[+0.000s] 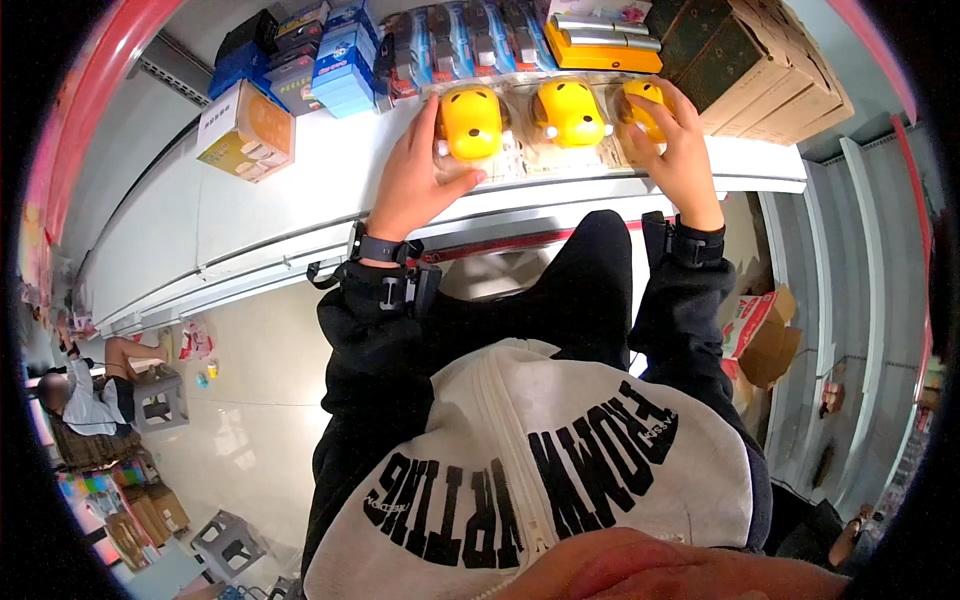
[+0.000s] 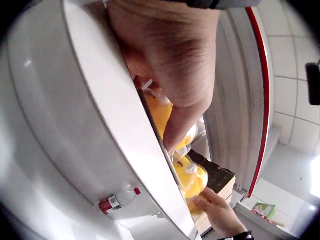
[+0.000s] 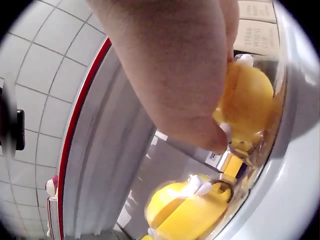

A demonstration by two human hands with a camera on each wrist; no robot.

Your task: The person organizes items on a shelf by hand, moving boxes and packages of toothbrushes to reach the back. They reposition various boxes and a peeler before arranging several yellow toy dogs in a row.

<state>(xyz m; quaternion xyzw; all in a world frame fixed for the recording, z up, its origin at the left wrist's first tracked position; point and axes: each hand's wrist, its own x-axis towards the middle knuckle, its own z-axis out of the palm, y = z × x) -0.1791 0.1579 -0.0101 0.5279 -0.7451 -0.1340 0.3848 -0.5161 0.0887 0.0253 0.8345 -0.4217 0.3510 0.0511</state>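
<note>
Three yellow toys with black dots, each in a clear plastic pack, stand side by side along the front of a white shelf (image 1: 330, 180). My left hand (image 1: 415, 178) holds the left yellow toy pack (image 1: 471, 125), fingers along its left side and thumb at its lower front edge. At the other end, my right hand (image 1: 685, 160) grips the right yellow toy pack (image 1: 645, 118), its fingers over the top and partly covering it. Between the hands sits the middle yellow toy pack (image 1: 570, 113), untouched. The right wrist view shows the right thumb against the pack's side.
Behind the toys stand several blue-and-red blister packs (image 1: 450, 40) and a yellow box with silver cylinders (image 1: 605, 45). Brown cartons (image 1: 760, 70) are at right; an orange-white box (image 1: 247, 130) and blue boxes (image 1: 345, 70) at left. A person (image 1: 90, 400) sits far left.
</note>
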